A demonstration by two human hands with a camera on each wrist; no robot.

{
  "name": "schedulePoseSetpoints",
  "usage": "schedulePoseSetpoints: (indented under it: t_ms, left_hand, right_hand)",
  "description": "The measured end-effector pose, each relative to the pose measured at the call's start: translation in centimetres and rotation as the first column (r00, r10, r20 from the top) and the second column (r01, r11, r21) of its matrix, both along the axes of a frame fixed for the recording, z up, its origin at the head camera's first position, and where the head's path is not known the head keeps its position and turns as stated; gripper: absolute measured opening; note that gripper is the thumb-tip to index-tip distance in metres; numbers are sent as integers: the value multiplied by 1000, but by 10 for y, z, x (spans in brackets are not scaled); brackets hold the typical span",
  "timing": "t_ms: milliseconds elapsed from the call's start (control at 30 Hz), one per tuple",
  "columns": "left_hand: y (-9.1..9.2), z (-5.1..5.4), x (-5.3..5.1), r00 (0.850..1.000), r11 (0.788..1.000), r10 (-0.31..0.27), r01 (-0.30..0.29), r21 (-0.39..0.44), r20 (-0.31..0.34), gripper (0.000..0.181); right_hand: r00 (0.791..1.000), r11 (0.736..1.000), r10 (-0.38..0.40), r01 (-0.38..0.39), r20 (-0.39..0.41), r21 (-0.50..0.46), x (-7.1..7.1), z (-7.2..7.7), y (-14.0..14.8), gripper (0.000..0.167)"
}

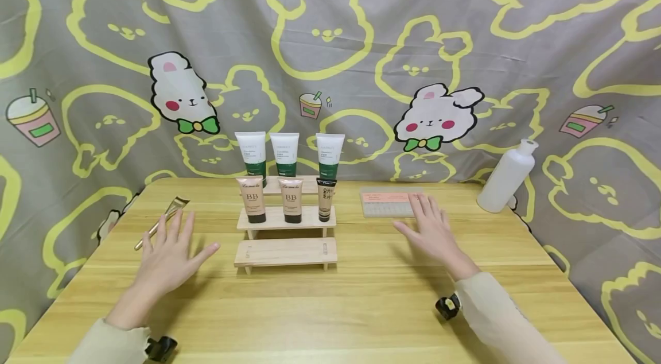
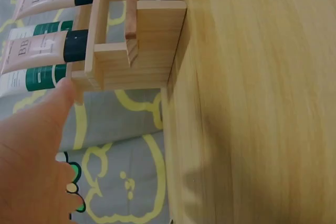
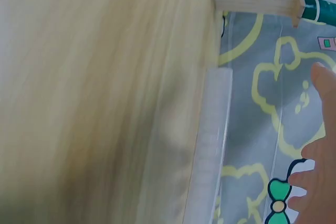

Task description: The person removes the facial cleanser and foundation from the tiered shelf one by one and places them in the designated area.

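Left hand hovers above the tabletop, palm down, fingers straight and spread, thumb well out, nothing held; its fingertips overlap the gold-coloured tube in the head view, no contact seen. Right hand likewise: raised palm down, fingers extended, thumb apart, holding nothing; its fingertips hide the right end of a flat case with a pink label. Step, as judged: a hands-free pause, no grasp under way. Any pick-up from here would call for lowering a hand and curling the fingers; for the gold-coloured tube, narrow and lying flat, a pinch looks the better fit. Count, left to right: gold-coloured tube, 1, slantwise beneath and just beyond the left fingers. Wooden stand, 3 tiers, between the hands and slightly beyond them. On its rear tier, white-and-green tubes, 3, upright. On its middle tier, pinkish BB tubes, 2, then a slim dark-ended tube, 1, all upright. Flat case, 1, on the tabletop just beyond and left of the right fingers; contents cannot be told. White bottle, 1, beyond and to the right of the right hand.
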State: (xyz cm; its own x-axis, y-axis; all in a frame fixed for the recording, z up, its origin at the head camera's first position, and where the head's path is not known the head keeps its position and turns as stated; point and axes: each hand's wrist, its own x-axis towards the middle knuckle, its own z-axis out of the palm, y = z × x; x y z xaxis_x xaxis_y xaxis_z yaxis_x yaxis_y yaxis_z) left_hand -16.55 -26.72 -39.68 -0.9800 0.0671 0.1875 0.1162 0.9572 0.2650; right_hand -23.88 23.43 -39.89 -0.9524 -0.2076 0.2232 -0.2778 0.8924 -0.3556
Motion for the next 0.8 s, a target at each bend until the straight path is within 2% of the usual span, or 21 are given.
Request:
schedulePoseSetpoints:
  t_ms: [133,200,300,433,533,667,800]
  left_hand:
    - [5,-2,-3,994,999,-44,45,1,-95,91]
    - [8,-3,-4,992,998,-62,63,2,-112,90]
    - [14,-5,-5,991,996,-88,88,3,-99,90]
    - [22,-8,-8,990,992,-126,126,3,-64,90]
    - [27,-14,-10,984,985,-170,170,6,-52,90]
    - [31,-20,-11,970,971,-238,239,16,-41,89]
    - [33,-24,-11,962,962,-271,271,40,-17,88]
  right_hand:
    - [998,997,54,-54,-14,-51,-3,5,-12,84]
    - [997,991,79,-80,-12,-104,-4,8,-19,83]
    - [993,972,120,-116,5,-206,-5,11,-33,79]
    - [985,928,170,-157,9,-339,-7,17,-52,75]
    - [979,886,205,-191,-13,-423,-8,20,-67,71]
    - [965,814,258,-238,-37,-530,-10,23,-87,63]
    - [949,743,310,-284,-64,-606,-11,24,-106,56]
